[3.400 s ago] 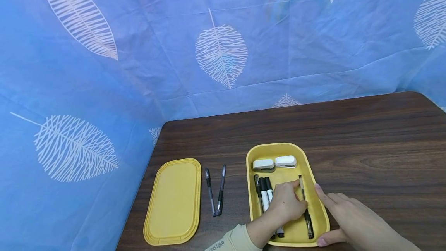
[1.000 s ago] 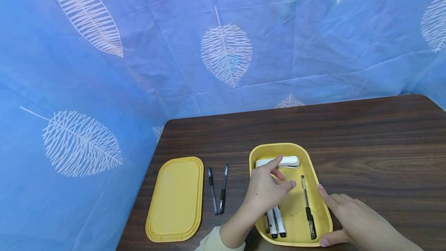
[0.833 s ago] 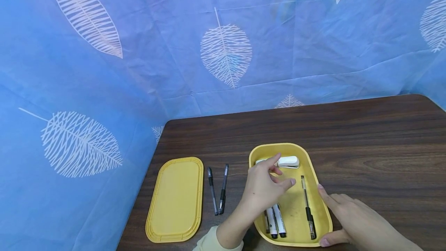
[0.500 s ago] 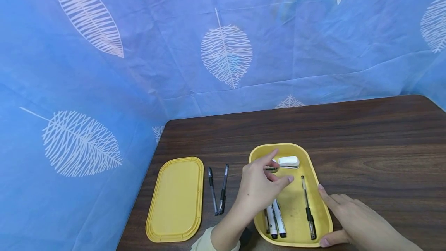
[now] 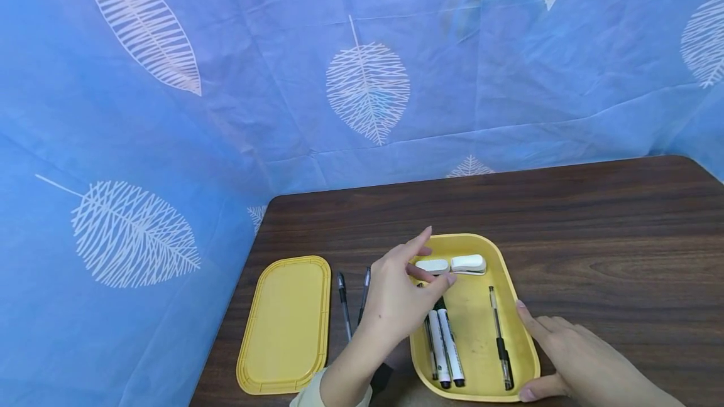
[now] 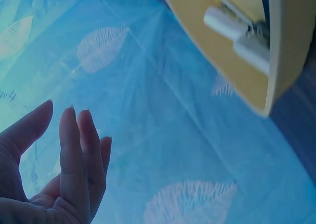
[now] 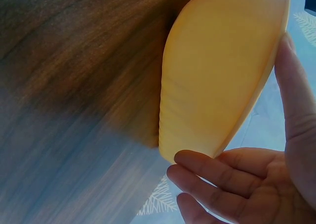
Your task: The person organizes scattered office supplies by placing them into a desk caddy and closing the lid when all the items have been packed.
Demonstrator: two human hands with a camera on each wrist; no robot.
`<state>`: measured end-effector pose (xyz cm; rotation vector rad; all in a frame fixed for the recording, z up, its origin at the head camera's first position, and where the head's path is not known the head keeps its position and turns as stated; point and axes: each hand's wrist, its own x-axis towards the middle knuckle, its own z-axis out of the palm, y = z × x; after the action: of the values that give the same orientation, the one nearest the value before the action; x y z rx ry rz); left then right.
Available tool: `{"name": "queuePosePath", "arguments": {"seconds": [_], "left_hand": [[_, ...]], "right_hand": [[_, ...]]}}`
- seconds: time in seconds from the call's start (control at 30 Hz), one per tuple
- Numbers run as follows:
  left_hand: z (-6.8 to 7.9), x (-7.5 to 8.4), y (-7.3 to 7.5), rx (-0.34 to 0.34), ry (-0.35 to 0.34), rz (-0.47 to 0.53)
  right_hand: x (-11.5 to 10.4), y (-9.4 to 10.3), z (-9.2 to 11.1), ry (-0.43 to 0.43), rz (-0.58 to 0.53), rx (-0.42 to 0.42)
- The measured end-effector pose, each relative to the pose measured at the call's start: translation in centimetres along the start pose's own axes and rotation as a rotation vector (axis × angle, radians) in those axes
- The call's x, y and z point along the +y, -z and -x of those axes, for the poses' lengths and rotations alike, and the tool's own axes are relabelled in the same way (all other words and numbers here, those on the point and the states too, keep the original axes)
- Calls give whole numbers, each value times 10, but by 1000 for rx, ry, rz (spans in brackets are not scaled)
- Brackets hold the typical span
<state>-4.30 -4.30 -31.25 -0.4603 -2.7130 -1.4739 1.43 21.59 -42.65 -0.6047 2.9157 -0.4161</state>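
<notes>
My left hand (image 5: 396,297) hovers over the left rim of a yellow box (image 5: 472,388), fingers loosely spread and holding nothing; in the left wrist view its thumb and fingertips stand apart. My right hand (image 5: 577,347) rests against the box's right side, with one fingertip at the rim, and straight fingers touch the outer wall in the right wrist view. Inside the box, a black-gripped pen (image 5: 500,347) lies along the right. Two white markers (image 5: 450,347) with black caps and another pen (image 5: 432,357) lie on the left. Two white staplers (image 5: 468,263) sit at the far end.
A yellow lid (image 5: 283,325) lies flat on the dark wooden table (image 5: 599,218), left of the box. Between them are two more pens (image 5: 344,300), partly covered by the left forearm. A blue cloth (image 5: 271,80) with white leaf prints hangs behind the table.
My left hand, earlier down at the pen on the box's right side, has come away from it and moved left, uncovering the markers and staplers. My right hand stays at the box.
</notes>
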Motion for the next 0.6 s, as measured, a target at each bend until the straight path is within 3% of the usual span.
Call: {"name": "queuePosePath", "arguments": {"seconds": [0.23, 0.43, 0.6], "left_hand": [[-3, 5, 27, 84, -56, -74], [-5, 2, 47, 161, -60, -120], [-6, -6, 56, 172, -79, -132]], "right_hand": [[0, 0, -1, -10, -10, -11], [2, -3, 0, 0, 10, -1], [2, -3, -1, 2, 17, 2]]}}
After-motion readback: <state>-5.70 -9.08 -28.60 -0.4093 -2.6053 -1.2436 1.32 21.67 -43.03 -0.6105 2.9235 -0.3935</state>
